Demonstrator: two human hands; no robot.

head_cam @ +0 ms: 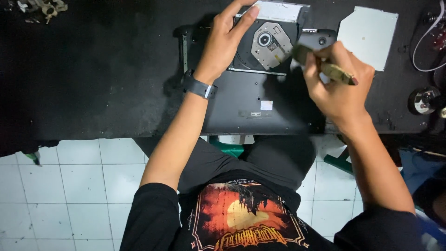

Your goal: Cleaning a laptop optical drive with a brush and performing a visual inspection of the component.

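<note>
Dim overhead light, motion-blurred right hand (341, 93)

Seen from above, lower half of the frame. Black short-sleeved T-shirt (251, 223), sleeves ending near the lower left and lower right edges. Large print on the chest at lower centre: orange and red ground, a pale yellow disc, dark ragged shapes across it, ornate lettering beneath inside a thin light border. Small pale marks beside the print. Dark trousers (274, 160) over the lap, centre frame. Dark grey wristband (199, 87) with a lighter patch on its side, around the left wrist, upper centre-left. Bare forearms; left hand (225, 39) and right hand (337, 83) ungloved, no rings visible.
</note>
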